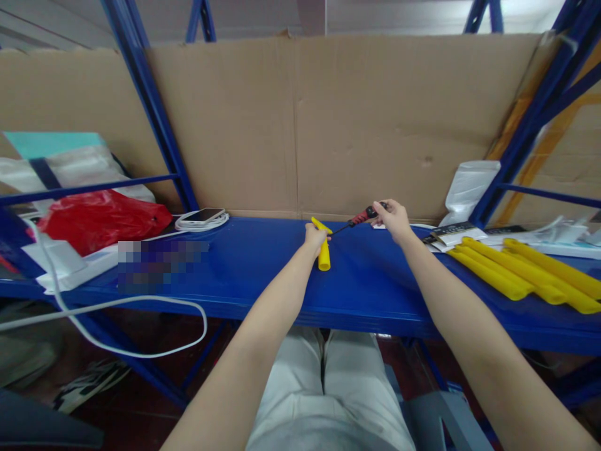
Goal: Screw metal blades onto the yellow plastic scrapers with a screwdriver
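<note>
Pale trousers (328, 388) fill the lowest part of my view, with both my bare forearms reaching forward over them to the blue shelf (263, 275). At mid-shelf my left hand (315, 238) is closed around a short yellow tube (323, 252), which stands nearly upright, its lower end just above or on the shelf surface; I cannot tell which. My right hand (393, 220), slightly farther back and to the right, grips the red-and-black handle of a screwdriver (360, 219); its thin shaft slants down and left to meet the tube's upper end at my left fingers.

Toward the shelf's right edge lie several long yellow tubes (521, 275), side by side and touching, with black-and-white packets (453, 233) just behind them. Near the left edge sit a red plastic bag (101, 219) and, closer to the back edge, a phone (203, 216) resting on a coiled white cable (201, 223). Another white cable (141, 351) loops down below the front edge. A white pouch (469, 188) leans at the back right, against the cardboard sheet (328, 125) that closes the rear.
</note>
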Motion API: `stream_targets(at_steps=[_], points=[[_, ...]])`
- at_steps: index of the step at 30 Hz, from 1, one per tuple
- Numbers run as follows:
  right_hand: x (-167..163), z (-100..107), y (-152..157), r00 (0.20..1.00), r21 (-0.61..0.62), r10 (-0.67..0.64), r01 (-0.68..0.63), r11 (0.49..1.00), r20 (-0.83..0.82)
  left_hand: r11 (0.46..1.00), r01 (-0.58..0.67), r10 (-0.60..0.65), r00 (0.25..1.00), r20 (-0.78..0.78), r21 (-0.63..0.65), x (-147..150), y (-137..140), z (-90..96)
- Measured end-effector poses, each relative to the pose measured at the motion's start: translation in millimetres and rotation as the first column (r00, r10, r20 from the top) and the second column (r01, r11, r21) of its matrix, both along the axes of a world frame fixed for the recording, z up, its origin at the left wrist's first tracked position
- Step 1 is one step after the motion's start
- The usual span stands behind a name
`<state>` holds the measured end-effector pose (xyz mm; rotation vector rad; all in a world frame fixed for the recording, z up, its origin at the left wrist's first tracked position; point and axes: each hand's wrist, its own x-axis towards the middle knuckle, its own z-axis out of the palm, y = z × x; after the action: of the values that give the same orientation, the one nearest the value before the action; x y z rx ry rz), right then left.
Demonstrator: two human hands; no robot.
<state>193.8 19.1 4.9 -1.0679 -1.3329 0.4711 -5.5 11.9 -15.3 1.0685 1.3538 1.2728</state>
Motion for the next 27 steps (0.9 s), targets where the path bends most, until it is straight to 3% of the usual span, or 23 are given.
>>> stream_targets(at_steps=[3,10,27], points=[[-5,7,0,0.981,0.069,-0.041,0.055,0.996,-0.187,0.999,0.047,-0.047,0.998,-0.035,-0.018,0,-1,0.0],[-7,15,-2,0.944,0.202,-0.090,0.160,0.966,-0.318,0.983,0.182,-0.183,0.980,-0.082,-0.024,1,-7,2.7],[-11,14,-2,0.951,0.229,-0.079,0.152,0.961,-0.300,0.973,0.231,-0.228,0.966,-0.125,0.009,2,1,-3.9]])
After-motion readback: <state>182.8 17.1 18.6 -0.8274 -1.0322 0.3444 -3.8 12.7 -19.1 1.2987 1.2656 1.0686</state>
